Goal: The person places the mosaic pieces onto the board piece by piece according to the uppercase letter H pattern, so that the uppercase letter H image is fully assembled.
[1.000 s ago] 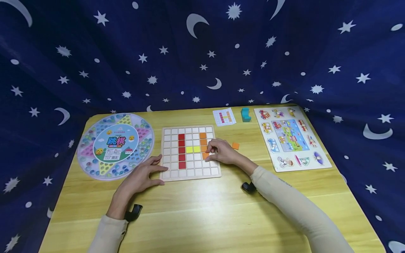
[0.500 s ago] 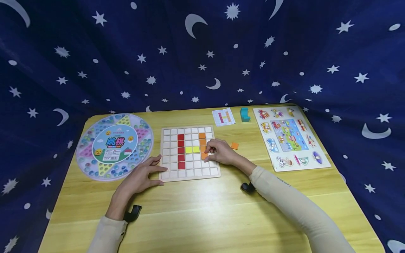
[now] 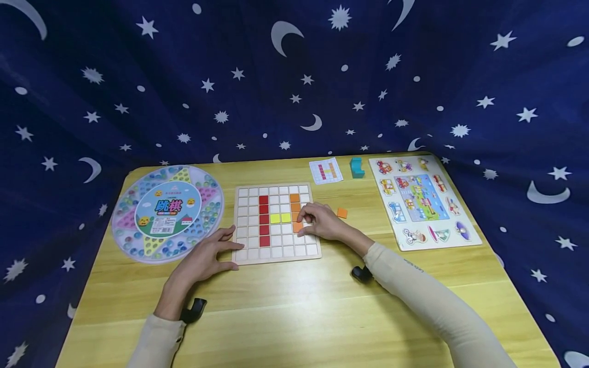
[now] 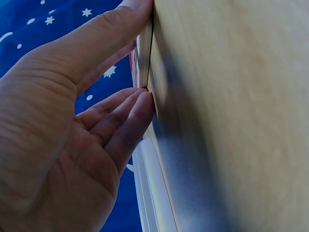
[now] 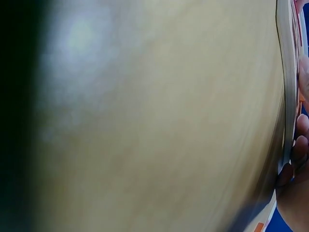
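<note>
A wooden grid board (image 3: 278, 250) lies flat on the table, with a column of red square tiles (image 3: 264, 219), two yellow tiles (image 3: 280, 218) and a column of orange tiles (image 3: 294, 198). My right hand (image 3: 322, 221) is at the board's right side, its thumb and forefinger pinching the lowest orange tile (image 3: 297, 227) in that column. With fingers fairly straight, my left hand (image 3: 208, 257) touches the board's left edge and front left corner. In the left wrist view, the fingertips (image 4: 143, 99) meet the board's side. The right wrist view shows only part of the right hand (image 5: 300, 164).
One loose orange tile (image 3: 342, 213) lies right of the board. Behind it are a pattern card (image 3: 326, 170) and a teal block (image 3: 357, 167). A round marble game box (image 3: 167, 213) stands left, a picture peg puzzle (image 3: 425, 203) right. A starry curtain (image 3: 257, 102) hangs behind.
</note>
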Demonstrator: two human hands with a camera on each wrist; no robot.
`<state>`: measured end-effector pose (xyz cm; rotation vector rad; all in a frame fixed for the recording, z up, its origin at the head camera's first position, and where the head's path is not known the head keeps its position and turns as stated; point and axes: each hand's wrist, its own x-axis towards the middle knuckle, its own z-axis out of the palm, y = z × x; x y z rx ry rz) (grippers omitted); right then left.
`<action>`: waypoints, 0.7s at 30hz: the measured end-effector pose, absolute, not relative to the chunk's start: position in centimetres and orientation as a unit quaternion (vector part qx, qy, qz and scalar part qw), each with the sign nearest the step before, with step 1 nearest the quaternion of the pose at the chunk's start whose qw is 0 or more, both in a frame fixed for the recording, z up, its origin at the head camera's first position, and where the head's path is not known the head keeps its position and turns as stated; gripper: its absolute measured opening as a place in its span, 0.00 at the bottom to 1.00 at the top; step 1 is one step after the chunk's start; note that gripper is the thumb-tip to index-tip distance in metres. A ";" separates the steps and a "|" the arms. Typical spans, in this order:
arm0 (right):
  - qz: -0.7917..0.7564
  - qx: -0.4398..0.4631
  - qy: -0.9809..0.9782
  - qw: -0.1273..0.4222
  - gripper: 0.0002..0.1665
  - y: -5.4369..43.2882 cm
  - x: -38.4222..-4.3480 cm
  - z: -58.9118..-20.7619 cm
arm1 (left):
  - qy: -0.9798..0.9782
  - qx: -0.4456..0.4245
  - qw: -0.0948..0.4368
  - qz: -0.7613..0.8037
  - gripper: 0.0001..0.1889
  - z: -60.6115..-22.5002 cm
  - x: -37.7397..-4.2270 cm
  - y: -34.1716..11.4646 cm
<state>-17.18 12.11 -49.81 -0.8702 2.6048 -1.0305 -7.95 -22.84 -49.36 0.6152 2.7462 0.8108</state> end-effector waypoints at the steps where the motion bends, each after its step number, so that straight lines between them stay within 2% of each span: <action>1: -0.349 -0.294 0.884 0.106 0.19 12.1 -17.2 -49.8 | 0.932 0.209 0.107 0.275 0.26 -49.3 -8.0 -22.8; 8: -0.343 -0.293 0.884 0.122 0.21 12.3 -17.4 -49.9 | 0.931 0.209 0.108 0.278 0.25 -49.1 -8.0 -22.7; 21: -0.344 -0.294 0.885 0.114 0.19 12.3 -17.4 -50.1 | 0.933 0.208 0.109 0.272 0.25 -49.3 -8.0 -22.8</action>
